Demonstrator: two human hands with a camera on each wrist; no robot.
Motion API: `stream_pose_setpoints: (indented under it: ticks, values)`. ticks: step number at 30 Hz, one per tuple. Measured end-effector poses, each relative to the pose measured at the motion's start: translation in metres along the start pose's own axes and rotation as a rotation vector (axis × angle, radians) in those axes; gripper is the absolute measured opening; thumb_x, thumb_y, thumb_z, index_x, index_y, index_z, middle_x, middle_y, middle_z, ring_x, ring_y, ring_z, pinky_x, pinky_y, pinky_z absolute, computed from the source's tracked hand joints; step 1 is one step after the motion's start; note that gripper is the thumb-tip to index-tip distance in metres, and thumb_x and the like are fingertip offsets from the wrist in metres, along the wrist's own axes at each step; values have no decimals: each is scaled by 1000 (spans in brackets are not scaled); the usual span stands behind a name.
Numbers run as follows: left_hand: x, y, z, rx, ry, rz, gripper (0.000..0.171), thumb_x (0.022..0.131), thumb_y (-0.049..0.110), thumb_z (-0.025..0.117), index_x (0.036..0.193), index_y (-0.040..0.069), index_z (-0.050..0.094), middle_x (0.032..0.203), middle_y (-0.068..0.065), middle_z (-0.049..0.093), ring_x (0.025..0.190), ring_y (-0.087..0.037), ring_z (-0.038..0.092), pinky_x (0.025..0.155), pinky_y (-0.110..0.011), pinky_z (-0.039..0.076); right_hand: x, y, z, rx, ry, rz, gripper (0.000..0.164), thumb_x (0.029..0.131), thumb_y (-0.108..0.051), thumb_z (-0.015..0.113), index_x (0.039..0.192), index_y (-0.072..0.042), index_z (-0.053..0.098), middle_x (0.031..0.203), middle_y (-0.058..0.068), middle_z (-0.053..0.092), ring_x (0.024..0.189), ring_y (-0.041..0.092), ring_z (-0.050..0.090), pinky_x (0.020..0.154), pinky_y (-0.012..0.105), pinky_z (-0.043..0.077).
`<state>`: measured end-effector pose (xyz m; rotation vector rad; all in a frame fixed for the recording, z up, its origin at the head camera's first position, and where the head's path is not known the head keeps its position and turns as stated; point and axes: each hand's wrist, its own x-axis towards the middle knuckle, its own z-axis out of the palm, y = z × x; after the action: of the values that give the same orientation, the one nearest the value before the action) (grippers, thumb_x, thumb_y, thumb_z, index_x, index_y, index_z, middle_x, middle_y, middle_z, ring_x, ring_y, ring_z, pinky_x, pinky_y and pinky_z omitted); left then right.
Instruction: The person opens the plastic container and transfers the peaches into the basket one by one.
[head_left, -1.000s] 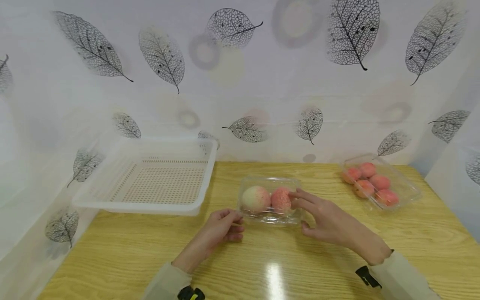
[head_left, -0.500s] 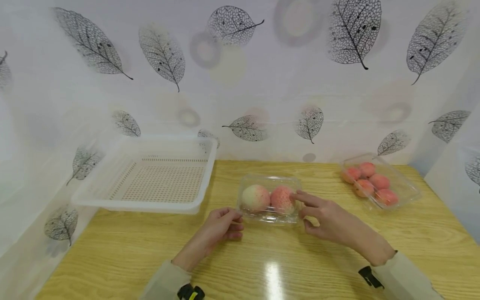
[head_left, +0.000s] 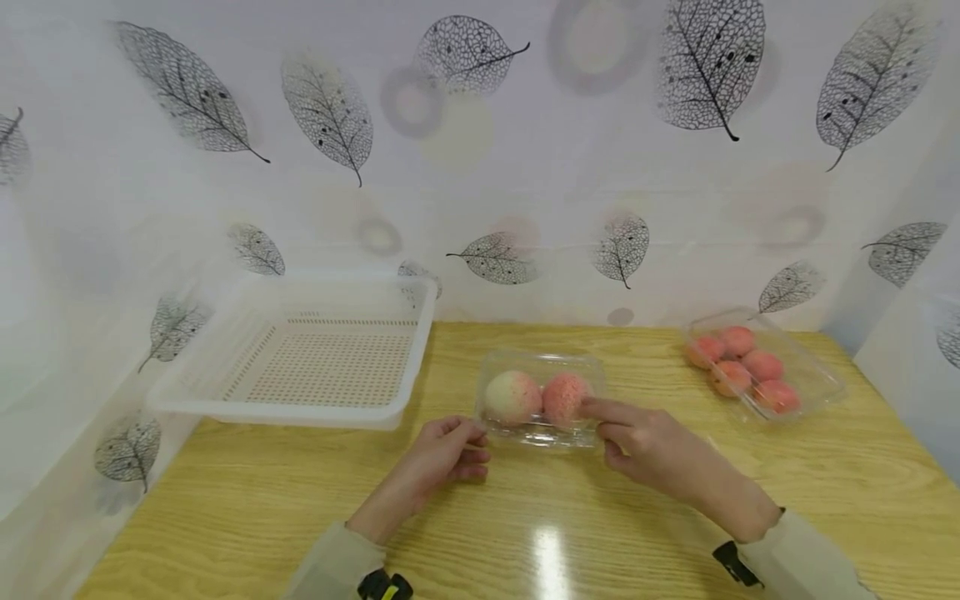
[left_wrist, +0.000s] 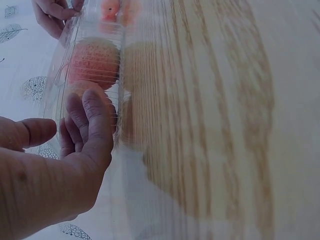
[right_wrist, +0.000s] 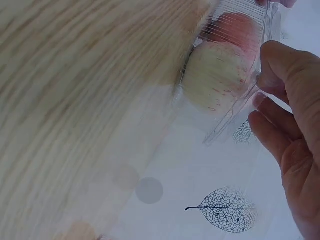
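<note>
What has just changed is your right hand (head_left: 660, 450): its fingers, more spread half a second ago, have drawn together, with the index finger now nearly straight at the right end of the clear box (head_left: 543, 438). Its grasp looks narrow there, but you cannot tell whether it pinches the rim or only presses it. Your left hand (head_left: 444, 456) stays at the box's front left corner, loosely curled; again, any grip is unclear. The box lies midway along the surface (head_left: 337, 492), towards its back edge, with the pale peach (head_left: 512, 398) and the red peach (head_left: 562, 397) side by side inside. It has barely shifted, so your right hand is probably working the rim while the left steadies. Whether that rim is fastened cannot be seen. The white basket (head_left: 285, 413) occupies the surface's back left corner.
</note>
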<state>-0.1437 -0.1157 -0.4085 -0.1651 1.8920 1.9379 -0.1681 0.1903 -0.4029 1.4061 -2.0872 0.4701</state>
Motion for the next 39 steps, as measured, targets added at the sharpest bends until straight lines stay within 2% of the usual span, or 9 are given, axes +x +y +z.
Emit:
stream_pose_setpoints:
  ticks: [9, 13, 17, 22, 26, 29, 33, 38, 39]
  values:
    - [1, 1, 1, -8, 17, 9, 19, 104, 19, 54, 99, 2, 61, 89, -3, 64, 77, -8, 64, 73, -25, 61, 2, 0, 2, -90, 31, -40, 31, 81, 2, 41, 73, 0, 70, 102, 8, 76, 82, 20, 77, 61, 16, 56]
    - [3, 0, 1, -8, 15, 10, 19, 104, 20, 54, 99, 2, 60, 89, -3, 64, 77, -8, 64, 72, -25, 61, 3, 1, 0, -119, 15, -49, 38, 84, -1, 36, 77, 3, 74, 98, 9, 77, 78, 19, 76, 61, 15, 57]
    - [2, 1, 1, -7, 16, 11, 19, 104, 20, 55, 99, 3, 61, 88, -2, 64, 77, -8, 64, 73, -25, 61, 3, 1, -1, -117, 8, -43, 36, 84, -1, 38, 77, 1, 73, 98, 9, 77, 77, 17, 76, 59, 15, 56]
    - [1, 0, 1, -15, 60, 7, 19, 102, 19, 55, 103, 0, 61, 92, -4, 64, 79, -9, 65, 74, -26, 61, 1, -1, -2, -114, 36, -35, 38, 92, -4, 35, 75, -3, 69, 103, 8, 77, 80, 16, 76, 57, 12, 52]
    - [2, -2, 1, -98, 131, 25, 28, 101, 12, 53, 123, -4, 56, 98, -5, 63, 84, -10, 66, 77, -24, 60, -1, -2, -5, -62, 47, -12, 42, 100, -11, 33, 76, -7, 66, 109, 10, 75, 80, 14, 74, 55, 8, 46]
    - [4, -3, 0, -208, 157, 49, 36, 101, 6, 54, 135, -6, 50, 99, -5, 63, 86, -9, 66, 78, -21, 58, -3, -2, -6, -7, 33, 18, 38, 102, -15, 35, 81, -8, 66, 114, 12, 74, 89, 22, 75, 56, 7, 44]
    - [7, -4, 0, -315, 164, 60, 37, 100, 1, 56, 136, -8, 51, 100, -5, 63, 86, -8, 67, 78, -18, 57, -8, -1, -7, 51, 17, 85, 35, 104, -20, 38, 85, -10, 65, 118, 14, 72, 104, 34, 74, 60, 10, 44]
    - [8, -4, 3, -368, 171, 66, 36, 99, -3, 58, 134, -11, 52, 100, -5, 63, 84, -8, 68, 78, -18, 58, -13, 1, -7, 119, 17, 171, 32, 106, -26, 44, 89, -10, 66, 124, 17, 70, 107, 35, 73, 61, 9, 44]
    - [8, -4, 3, -372, 172, 67, 37, 99, -3, 58, 134, -11, 52, 100, -5, 63, 84, -8, 68, 78, -18, 58, -14, 2, -7, 127, 15, 187, 30, 106, -27, 45, 90, -11, 66, 125, 17, 70, 109, 35, 72, 65, 8, 47]
